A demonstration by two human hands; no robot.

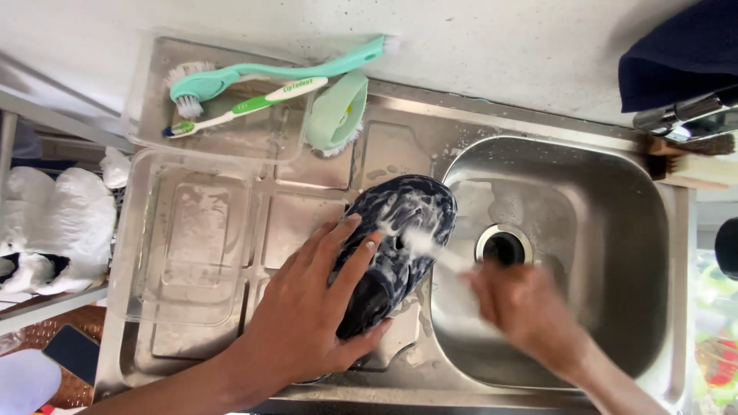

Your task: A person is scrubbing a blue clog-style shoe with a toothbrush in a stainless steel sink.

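The left hand (pixel 307 319) lies over a dark shoe (pixel 400 246) on the steel draining surface (pixel 300 219), just left of the sink (pixel 615 230). Its fingers (pixel 355 265) are spread and curled over the upper side of the shoe, with the thumb under the near edge, so the shoe is gripped and held on its side. The shoe is covered in white suds, and its toe end reaches the rim of the basin.

The right hand (pixel 523 307) is over the basin near the drain (pixel 503 246) and is blurred. A pale, blurred streak runs from it to the shoe, seemingly a brush (pixel 430 250) touching the soapy side; the fingers seem closed on its handle, but the blur keeps me from telling for sure.

At the back left, a clear tray (pixel 154 92) holds a teal long-handled brush (pixel 269 69) and a green-and-white toothbrush (pixel 246 104). A pale green scrub brush (pixel 337 115) sits just beside the tray. A second clear tray (pixel 192 230) lies on the drainer, left of the shoe. A wooden brush (pixel 688 157) rests at the sink's right rim, under a dark cloth (pixel 676 54)
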